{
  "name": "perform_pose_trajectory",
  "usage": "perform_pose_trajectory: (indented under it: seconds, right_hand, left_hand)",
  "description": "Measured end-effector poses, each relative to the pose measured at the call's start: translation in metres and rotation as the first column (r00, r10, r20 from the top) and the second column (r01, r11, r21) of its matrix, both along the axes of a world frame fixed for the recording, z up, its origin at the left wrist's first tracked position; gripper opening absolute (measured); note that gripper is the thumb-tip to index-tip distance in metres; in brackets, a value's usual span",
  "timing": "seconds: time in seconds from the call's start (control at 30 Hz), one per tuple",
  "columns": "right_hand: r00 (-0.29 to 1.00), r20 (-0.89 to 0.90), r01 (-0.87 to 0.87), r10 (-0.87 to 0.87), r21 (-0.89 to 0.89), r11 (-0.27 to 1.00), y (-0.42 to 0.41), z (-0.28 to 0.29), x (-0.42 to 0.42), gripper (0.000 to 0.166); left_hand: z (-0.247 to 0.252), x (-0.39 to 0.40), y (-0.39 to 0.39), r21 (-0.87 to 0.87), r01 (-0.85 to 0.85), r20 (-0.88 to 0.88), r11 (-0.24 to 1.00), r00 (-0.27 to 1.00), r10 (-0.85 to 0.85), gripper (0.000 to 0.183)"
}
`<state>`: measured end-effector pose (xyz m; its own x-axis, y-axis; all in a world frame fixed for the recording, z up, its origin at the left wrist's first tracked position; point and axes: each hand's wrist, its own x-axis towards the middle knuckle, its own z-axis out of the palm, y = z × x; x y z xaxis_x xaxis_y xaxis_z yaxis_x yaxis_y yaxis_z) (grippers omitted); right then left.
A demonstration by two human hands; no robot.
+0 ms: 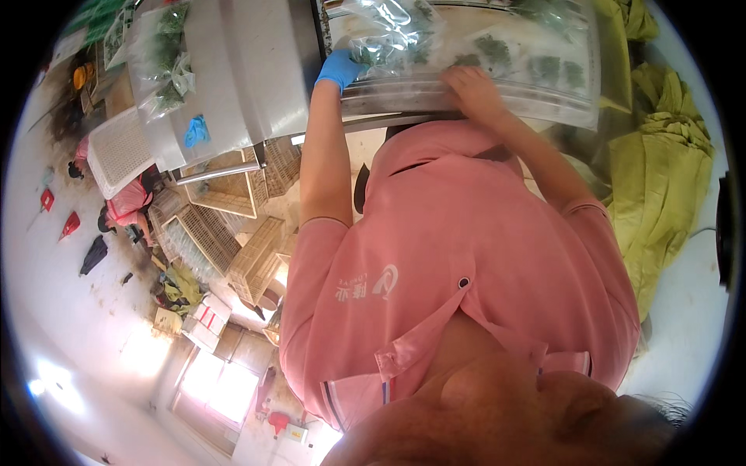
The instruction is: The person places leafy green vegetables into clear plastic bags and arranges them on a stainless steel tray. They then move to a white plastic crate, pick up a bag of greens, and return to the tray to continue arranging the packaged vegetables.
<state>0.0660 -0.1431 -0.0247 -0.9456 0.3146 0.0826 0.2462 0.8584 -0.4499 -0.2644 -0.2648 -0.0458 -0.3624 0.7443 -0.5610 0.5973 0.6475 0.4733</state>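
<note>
My left hand (pixel 340 70), in a blue disposable glove, is at the left end of a metal-edged work surface, its fingers closed at the edge of a clear plastic bag (pixel 387 43) with green leafy sprigs inside. My right hand (pixel 475 93) is bare. It lies over the front edge of a clear plastic sheet (pixel 524 96), next to a dark green leafy clump (pixel 466 60); its fingertips are blurred. More green leafy bunches (pixel 493 49) show beneath or on the plastic to the right of that hand.
On a steel table (pixel 250 76) at left lie filled clear bags (pixel 166 96) and a blue glove (pixel 197 131). A white plastic basket (pixel 119 148) hangs past its corner. Wooden-coloured crates (pixel 204 236) stand below. A co-worker (pixel 128 201) bends beyond them. Yellow-green cloth (pixel 658 192) is at right.
</note>
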Motion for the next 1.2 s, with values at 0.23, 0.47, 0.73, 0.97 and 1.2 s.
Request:
perform_pose_trajectory:
  seconds: [0.23,0.47,0.73,0.97,1.2]
  right_hand:
    - [0.975,-0.122,-0.193,0.187,-0.036,0.981,-0.024,0.012,-0.044,0.05]
    - [0.98,-0.092,-0.182,0.174,-0.086,0.98,-0.033,-0.005,-0.047,0.057]
    - [0.978,-0.119,-0.172,0.171,0.001,0.985,-0.035,-0.006,-0.046,0.056]
    - [0.958,-0.219,-0.174,0.184,0.062,0.983,-0.031,0.005,-0.041,0.042]
    - [0.987,-0.157,-0.016,0.025,0.06,0.998,-0.023,0.006,0.021,0.014]
  left_hand:
    - [0.015,-0.001,0.004,-0.062,0.013,-0.016,0.998,1.0,-0.014,0.041]
    - [0.005,-0.009,-0.003,-0.181,0.056,-0.239,0.982,0.966,-0.1,0.046]
    - [0.013,-0.012,0.009,-0.404,0.089,-0.229,0.91,0.954,-0.195,0.042]
    - [0.027,0.003,0.014,-0.364,0.034,-0.392,0.931,0.901,-0.186,0.031]
    - [0.07,0.068,0.024,0.124,0.101,-0.403,0.987,0.914,-0.043,0.032]
